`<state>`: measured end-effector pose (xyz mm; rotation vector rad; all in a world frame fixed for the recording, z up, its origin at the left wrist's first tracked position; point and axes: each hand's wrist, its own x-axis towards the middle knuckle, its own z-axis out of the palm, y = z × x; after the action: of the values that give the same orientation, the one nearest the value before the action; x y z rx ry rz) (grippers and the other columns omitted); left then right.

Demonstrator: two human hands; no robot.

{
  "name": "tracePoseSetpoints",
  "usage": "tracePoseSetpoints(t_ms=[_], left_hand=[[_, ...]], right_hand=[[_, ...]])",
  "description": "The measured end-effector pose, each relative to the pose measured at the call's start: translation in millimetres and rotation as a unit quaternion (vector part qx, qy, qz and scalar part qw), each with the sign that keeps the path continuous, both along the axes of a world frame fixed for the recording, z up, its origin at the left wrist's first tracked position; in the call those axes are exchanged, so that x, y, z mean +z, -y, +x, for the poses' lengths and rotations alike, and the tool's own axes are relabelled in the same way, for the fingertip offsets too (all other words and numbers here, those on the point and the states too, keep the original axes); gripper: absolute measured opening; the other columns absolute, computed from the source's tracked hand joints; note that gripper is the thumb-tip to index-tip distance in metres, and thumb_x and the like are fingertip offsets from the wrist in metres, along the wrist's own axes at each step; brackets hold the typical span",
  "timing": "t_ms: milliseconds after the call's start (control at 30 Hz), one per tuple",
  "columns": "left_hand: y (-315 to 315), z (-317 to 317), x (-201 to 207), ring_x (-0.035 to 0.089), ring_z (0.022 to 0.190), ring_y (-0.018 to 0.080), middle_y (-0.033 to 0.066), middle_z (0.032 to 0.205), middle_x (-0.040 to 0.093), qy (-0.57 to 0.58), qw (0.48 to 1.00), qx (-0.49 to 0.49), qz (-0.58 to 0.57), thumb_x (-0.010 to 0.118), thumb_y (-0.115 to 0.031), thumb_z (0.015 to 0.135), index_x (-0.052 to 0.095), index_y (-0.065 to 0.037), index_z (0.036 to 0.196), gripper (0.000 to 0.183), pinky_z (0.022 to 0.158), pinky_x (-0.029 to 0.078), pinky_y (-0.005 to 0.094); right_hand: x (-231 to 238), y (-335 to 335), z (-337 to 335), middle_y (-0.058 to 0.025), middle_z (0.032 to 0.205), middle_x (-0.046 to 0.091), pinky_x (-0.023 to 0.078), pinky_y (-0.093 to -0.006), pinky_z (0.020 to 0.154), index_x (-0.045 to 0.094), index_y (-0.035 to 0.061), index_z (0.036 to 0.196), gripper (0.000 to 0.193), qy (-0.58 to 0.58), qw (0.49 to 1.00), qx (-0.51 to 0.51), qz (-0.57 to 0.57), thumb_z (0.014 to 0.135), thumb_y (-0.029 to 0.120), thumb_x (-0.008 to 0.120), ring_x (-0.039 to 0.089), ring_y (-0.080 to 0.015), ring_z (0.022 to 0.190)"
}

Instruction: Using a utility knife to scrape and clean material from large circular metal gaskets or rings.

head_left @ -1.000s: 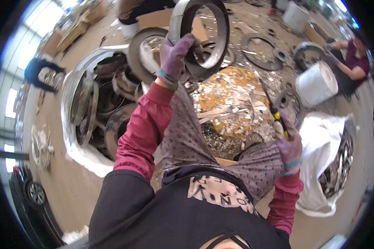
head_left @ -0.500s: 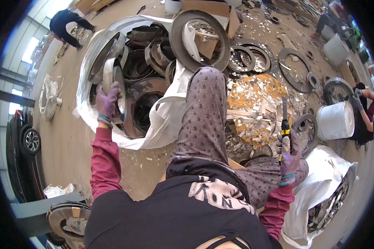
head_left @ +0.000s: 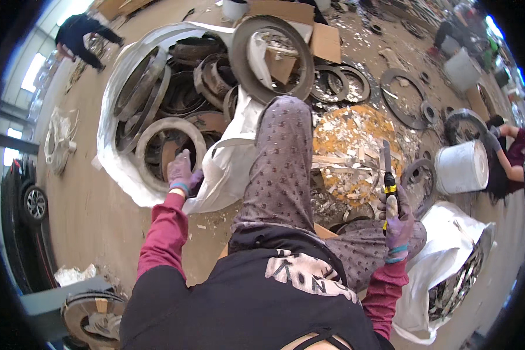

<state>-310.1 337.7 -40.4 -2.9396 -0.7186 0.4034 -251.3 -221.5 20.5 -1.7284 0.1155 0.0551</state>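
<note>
My left hand (head_left: 184, 171), in a purple glove, is over the near side of a big white bag (head_left: 151, 197) filled with round metal and rubber-looking rings. Its fingers are apart, beside a pale grey ring (head_left: 150, 137) lying on the pile; part of that ring is hidden behind the hand. A utility knife (head_left: 389, 181) with a black and yellow handle is gripped in my gloved right hand (head_left: 399, 220), its blade pointing away from me. Between the hands is my raised knee, and right of it a round orange work surface (head_left: 338, 131) is covered with pale scraps.
A large ring (head_left: 239, 58) leans against the bag's far right side, by a cardboard box (head_left: 325, 44). More rings (head_left: 391, 99) lie on the floor. At right stand a white bucket (head_left: 462, 169), a scrap bag (head_left: 443, 233) and a co-worker (head_left: 510, 154). Another person (head_left: 84, 38) bends far left.
My left hand has moved right and nearer to me. The pale ring it held upright now lies flatter in the bag, the fingers spread beside it. My right hand still holds the knife.
</note>
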Motion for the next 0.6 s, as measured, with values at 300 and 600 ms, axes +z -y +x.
tracePoseSetpoints(t_ms=[300,600], left_hand=[[4,197,17,0.049,0.118,0.0374,0.0252,0.122,0.053,0.288,0.935,-0.032,-0.204,0.060,-0.041,0.084,0.042,-0.002,0.134,0.066,0.100,0.039,0.0415],[-73,379,-104,0.045,0.126,0.0381,0.0287,0.134,0.046,0.329,0.891,0.114,-0.291,0.063,-0.059,0.078,0.039,0.010,0.134,0.092,0.107,0.034,0.0387]], right_hand=[[-14,16,-6,-0.0043,0.103,0.061,0.045,-0.0185,0.066,0.045,0.0006,0.137,0.048,-0.029,0.997,-0.051,-0.056,0.093,0.015,0.058,0.055,-0.0046,0.076],[-3,7,-5,-0.0043,0.098,0.063,0.046,-0.0213,0.066,0.045,-0.0013,0.136,0.049,-0.127,0.985,-0.117,-0.006,0.093,0.019,0.058,0.059,-0.0087,0.079]])
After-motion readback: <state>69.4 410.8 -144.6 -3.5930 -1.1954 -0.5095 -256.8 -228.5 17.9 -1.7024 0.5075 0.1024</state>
